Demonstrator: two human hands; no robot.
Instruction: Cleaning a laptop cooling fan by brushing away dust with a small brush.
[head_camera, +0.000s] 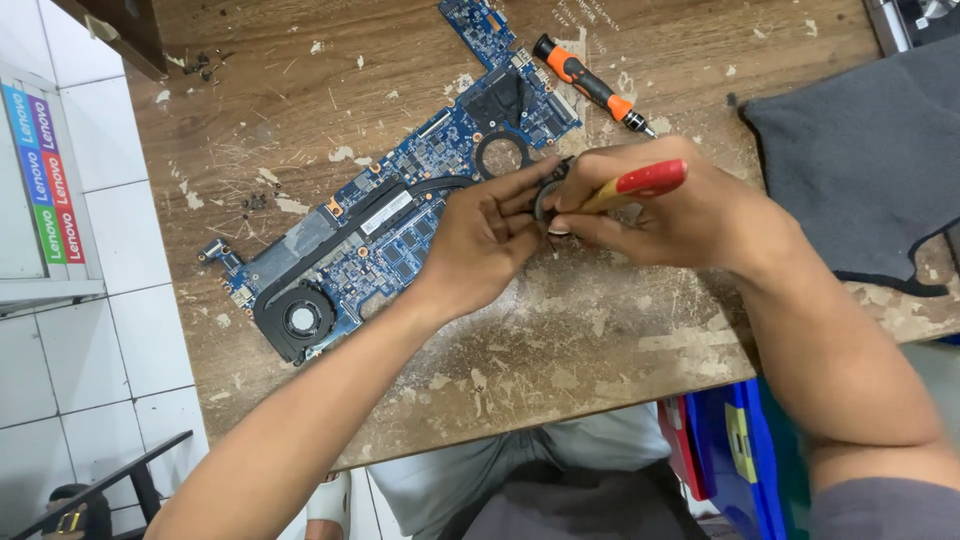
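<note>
A blue laptop motherboard (400, 215) lies diagonally on the worn wooden table (600, 330). A black cooling fan (297, 320) sits at its near left end, and a round empty fan opening (503, 155) shows near its far end. My left hand (487, 240) and my right hand (660, 215) meet above the board's right edge, both pinching a small black round fan (548, 195). My right hand also grips a screwdriver with a red and yellow handle (640, 184).
An orange and black screwdriver (590, 85) lies at the back. A dark grey cloth (865, 160) covers the table's right side. Tiny screws (205, 66) lie at the back left. A blue box (735, 445) stands under the table's front edge.
</note>
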